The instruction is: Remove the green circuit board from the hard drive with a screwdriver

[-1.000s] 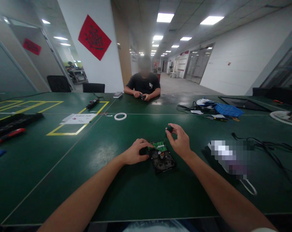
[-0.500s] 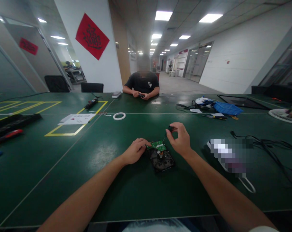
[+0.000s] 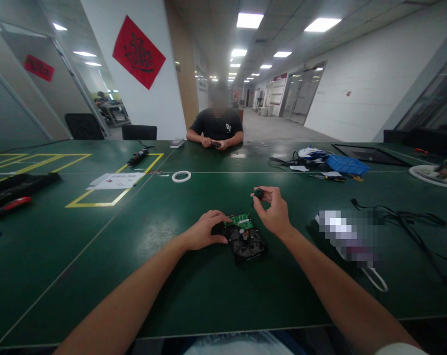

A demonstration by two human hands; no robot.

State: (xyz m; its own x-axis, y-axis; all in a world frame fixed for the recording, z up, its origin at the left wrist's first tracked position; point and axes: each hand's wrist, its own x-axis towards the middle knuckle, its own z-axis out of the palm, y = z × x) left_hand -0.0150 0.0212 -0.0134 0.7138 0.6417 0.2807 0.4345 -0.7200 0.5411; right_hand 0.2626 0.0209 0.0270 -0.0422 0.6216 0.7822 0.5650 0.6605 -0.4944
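Note:
A hard drive [image 3: 247,245] lies on the green table, its green circuit board [image 3: 240,221] facing up at the far end. My left hand [image 3: 207,231] steadies the drive from its left side, fingers on the board's corner and thumb against the drive's edge. Pinched in my right hand [image 3: 274,209] is a small screwdriver [image 3: 258,193] with a dark handle. Its thin shaft points down at the board's far right corner; whether the tip sits in a screw is too small to tell.
A blurred-out white item [image 3: 347,239] with a strap lies right of my right forearm, near black cables [image 3: 400,219]. Farther off are a tape roll [image 3: 181,176], paper sheets [image 3: 116,181] and a blue basket [image 3: 347,165]. Opposite sits a person [image 3: 216,125] holding a small dark object.
My left thumb has come out from the fingers and now lies along the drive's left edge. The screwdriver stays at the same board corner, its handle slightly turned.

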